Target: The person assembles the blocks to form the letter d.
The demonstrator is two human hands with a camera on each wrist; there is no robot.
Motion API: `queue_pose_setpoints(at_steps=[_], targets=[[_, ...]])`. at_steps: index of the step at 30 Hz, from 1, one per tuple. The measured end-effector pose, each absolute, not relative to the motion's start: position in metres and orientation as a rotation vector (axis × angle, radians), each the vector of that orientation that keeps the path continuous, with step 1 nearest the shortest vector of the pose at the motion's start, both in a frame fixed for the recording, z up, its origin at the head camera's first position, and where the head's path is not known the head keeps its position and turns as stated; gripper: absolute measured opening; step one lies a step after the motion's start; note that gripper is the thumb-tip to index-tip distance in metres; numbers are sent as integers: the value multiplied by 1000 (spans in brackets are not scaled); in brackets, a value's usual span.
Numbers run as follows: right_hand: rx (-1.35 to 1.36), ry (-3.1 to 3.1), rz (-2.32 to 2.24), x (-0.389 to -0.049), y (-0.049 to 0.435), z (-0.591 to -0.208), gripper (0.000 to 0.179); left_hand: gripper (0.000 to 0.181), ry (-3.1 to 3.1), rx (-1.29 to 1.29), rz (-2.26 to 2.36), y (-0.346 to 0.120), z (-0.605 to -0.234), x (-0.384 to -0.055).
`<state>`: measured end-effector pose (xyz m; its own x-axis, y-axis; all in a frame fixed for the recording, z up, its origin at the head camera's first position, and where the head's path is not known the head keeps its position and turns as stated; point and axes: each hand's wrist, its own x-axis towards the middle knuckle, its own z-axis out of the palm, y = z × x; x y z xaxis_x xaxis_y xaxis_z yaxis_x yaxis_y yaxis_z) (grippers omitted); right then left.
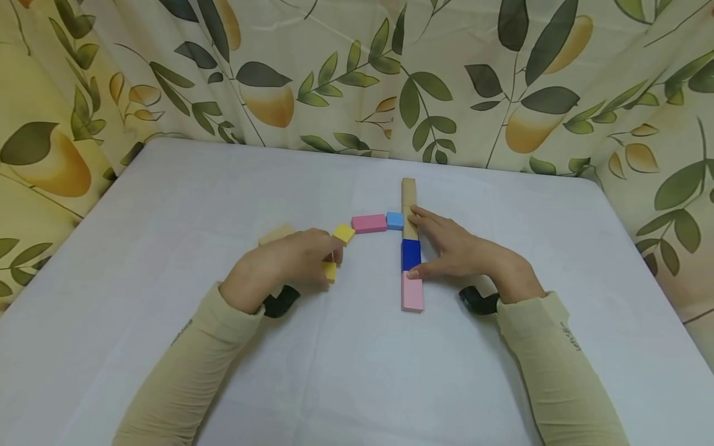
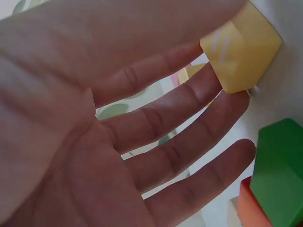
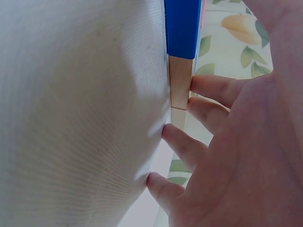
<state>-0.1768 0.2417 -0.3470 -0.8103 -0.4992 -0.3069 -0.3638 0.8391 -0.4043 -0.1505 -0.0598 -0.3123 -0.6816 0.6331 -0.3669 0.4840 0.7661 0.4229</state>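
Observation:
My left hand (image 1: 295,257) pinches a yellow block (image 2: 241,52) between thumb and fingertips, just above the white table. Beyond those fingers, a second yellow block (image 1: 344,233) sits at the end of a short row with a pink block (image 1: 369,223) and a light blue block (image 1: 395,220). That row meets a straight column of two plain wooden blocks (image 1: 409,192), a dark blue block (image 1: 411,254) and a pale pink block (image 1: 412,292). Along the column's right side, my right hand (image 1: 460,248) rests its fingertips on the wood and its thumb by the pale pink block.
Near the left hand lie a green block (image 2: 279,172), an orange-red block (image 2: 253,208) and a wooden block (image 1: 276,234), partly hidden in the head view. A patterned leaf-and-fruit cloth (image 1: 346,74) hangs behind the white tabletop (image 1: 357,371).

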Motion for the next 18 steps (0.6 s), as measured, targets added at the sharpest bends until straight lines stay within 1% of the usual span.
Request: queue_pose_setpoints(at_steps=[4,18], targets=[[-654,2614,-468,-177,242,-347,112,22,2474,827,399,-60,-314,-152],[-647,2612,-466,-176,242,-345,111,37,2607,863,408,-56,-319,-157]])
